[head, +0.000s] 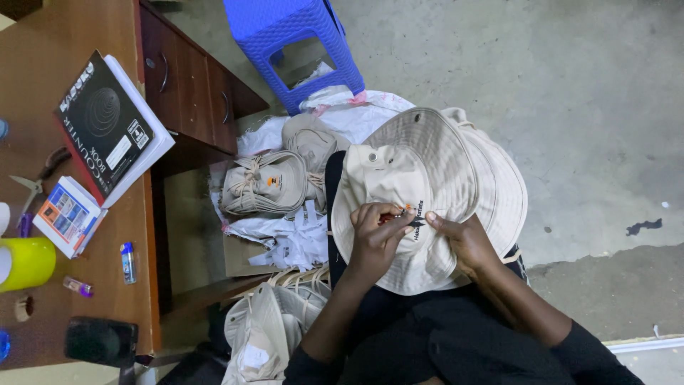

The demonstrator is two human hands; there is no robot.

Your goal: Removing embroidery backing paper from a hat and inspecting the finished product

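A beige wide-brimmed hat [420, 171] lies on my lap, with a dark embroidered mark on its crown. My left hand [376, 239] pinches a small orange-tipped tool at the mark. Beside it, my right hand [464, 241] presses on the hat's brim and holds the cloth in place. Both arms wear dark sleeves.
More beige hats [267, 184] lie on white paper on the floor, others [267, 331] by my knee. A blue plastic stool [296, 39] stands ahead. The wooden desk [92, 285] at left carries a black book [107, 125], scissors [32, 187], a yellow cup [27, 262] and a lighter [127, 262].
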